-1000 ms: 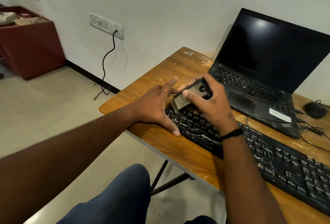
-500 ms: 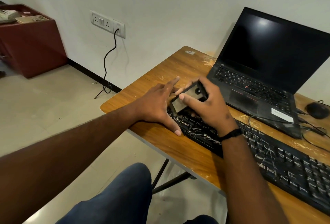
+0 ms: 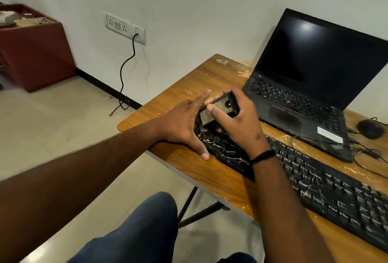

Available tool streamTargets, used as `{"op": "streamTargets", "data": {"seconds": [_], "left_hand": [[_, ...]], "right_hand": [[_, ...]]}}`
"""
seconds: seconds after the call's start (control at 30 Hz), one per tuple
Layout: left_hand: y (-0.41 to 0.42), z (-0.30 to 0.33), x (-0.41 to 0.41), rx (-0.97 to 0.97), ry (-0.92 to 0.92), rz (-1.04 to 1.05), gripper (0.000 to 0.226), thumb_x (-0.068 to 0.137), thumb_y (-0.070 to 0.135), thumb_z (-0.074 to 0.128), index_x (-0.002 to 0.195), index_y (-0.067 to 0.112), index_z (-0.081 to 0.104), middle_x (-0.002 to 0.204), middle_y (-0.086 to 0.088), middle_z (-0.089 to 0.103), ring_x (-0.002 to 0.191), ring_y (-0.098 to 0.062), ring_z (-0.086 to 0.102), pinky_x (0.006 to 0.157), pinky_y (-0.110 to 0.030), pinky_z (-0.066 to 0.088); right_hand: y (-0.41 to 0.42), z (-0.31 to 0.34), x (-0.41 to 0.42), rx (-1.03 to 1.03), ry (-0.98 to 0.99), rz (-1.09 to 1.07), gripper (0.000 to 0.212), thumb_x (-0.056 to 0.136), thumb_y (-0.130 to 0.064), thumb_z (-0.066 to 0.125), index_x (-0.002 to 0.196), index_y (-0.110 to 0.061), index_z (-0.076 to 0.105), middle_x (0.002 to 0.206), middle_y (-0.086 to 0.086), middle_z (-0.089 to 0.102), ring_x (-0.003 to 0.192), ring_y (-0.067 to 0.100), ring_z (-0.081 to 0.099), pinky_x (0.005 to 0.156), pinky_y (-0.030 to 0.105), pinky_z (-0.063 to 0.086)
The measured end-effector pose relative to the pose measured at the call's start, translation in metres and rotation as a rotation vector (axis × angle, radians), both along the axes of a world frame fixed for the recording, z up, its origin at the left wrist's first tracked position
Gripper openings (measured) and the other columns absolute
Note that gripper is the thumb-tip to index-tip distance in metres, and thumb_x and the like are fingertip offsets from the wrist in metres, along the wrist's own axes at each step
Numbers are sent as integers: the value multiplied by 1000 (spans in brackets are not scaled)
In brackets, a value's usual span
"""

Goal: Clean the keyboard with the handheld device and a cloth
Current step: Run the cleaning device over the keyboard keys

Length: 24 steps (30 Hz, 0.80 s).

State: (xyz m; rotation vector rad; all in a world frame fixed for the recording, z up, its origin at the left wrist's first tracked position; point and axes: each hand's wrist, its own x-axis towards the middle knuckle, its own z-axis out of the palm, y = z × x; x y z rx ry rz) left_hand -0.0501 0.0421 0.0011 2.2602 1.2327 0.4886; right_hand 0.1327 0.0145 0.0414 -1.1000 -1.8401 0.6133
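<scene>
The right hand (image 3: 237, 120) grips a boxy grey handheld device (image 3: 218, 109) over the black keyboard's (image 3: 315, 181) left end; the left hand (image 3: 182, 124), fingers straight, seemingly steadies it on the scuffed wooden table (image 3: 189, 88).

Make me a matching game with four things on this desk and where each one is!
Things:
1. handheld device
2. laptop
3. mouse
4. keyboard

Places:
A. at the far right edge of the table
B. open, against the wall, behind the keyboard
C. gripped in the right hand
D. along the near edge of the table, under both hands

Pairs: 1-C, 2-B, 3-A, 4-D
</scene>
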Motion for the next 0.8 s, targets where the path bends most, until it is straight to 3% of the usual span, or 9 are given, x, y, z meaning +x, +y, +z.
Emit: {"op": "streamTargets", "data": {"seconds": [0.13,0.23,0.4,0.53,0.63,0.73,0.8], "left_hand": [[0,4,-3,-76,-64,-43,158,49,44,99,161,24,-12,166,-1,21,150,-18,19,113,-26,18],[4,3,-6,-100,-82,-69,158,51,42,99,161,24,-14,165,4,25,149,-13,18,115,-27,20],[5,1,-7,-100,-93,-90,157,53,47,97,160,25,-14,166,6,25,151,-15,17,113,-27,19],[8,2,-10,-141,-111,-104,154,55,41,98,161,25,-13,165,7,26,150,-16,18,113,-26,19],[10,3,-11,-160,-108,-118,153,57,39,98,161,25,-13,165,7,26,150,-16,18,114,-28,20],[10,4,-11,-154,-103,-114,153,57,39,98,161,24,-13,165,6,24,151,-17,17,116,-31,20],[10,4,-10,-148,-94,-112,153,57,40,98,161,24,-14,165,6,23,151,-17,16,118,-34,21]], "right_hand": [[-8,11,14,20,140,-111,18,93,-17,67,104,-18,53,98,-5,62,87,10,70,51,18,53],[-21,9,19,0,102,-120,17,92,-16,67,102,-15,54,97,-1,64,80,6,69,46,21,52],[-32,-7,-5,48,-18,-245,23,89,-27,72,103,-19,55,88,-6,66,78,12,69,54,37,58],[-47,-6,-10,115,186,-351,17,91,-20,70,100,-16,56,83,-4,67,69,17,71,47,37,56],[-53,-9,-14,62,118,-376,18,90,-22,71,100,-17,56,81,-5,65,68,15,70,48,38,57],[-56,-10,-21,123,35,-481,21,89,-25,70,102,-18,55,81,-11,62,73,3,67,57,28,57],[-58,-6,-25,177,33,-482,21,90,-21,70,102,-14,55,79,-12,61,73,-2,65,55,16,52]]}}
